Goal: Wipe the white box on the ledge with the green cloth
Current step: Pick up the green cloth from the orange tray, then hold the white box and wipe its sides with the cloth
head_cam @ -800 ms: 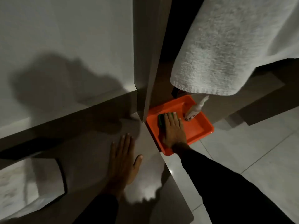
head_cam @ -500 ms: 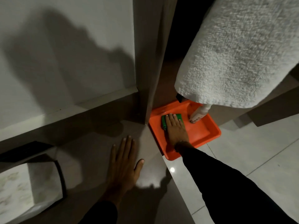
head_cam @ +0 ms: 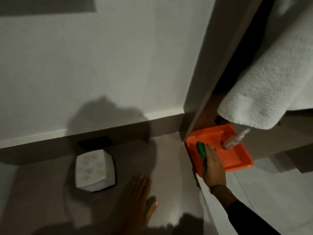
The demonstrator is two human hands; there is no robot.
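The white box (head_cam: pixel 92 168), with a faint pattern on top, stands on the grey ledge (head_cam: pixel 50 200) to the left. My left hand (head_cam: pixel 135 197) rests flat on the ledge just right of the box, fingers apart and holding nothing. My right hand (head_cam: pixel 212 167) reaches down into an orange tray (head_cam: pixel 237 160) on the floor past the ledge's end. Its fingers lie over the green cloth (head_cam: pixel 201 150), which shows along the hand's left side. Whether the fingers have closed around the cloth is hidden.
A white spray bottle (head_cam: pixel 234 141) lies in the tray's far part. A thick white towel (head_cam: pixel 271 78) hangs above the tray at the right. A dark flat item (head_cam: pixel 95 143) lies behind the box against the wall. A door frame edge (head_cam: pixel 198 99) ends the ledge.
The view has swung left, bringing the whole white box into sight. My right hand stays on the green cloth in the tray, and my left hand stays flat on the ledge.
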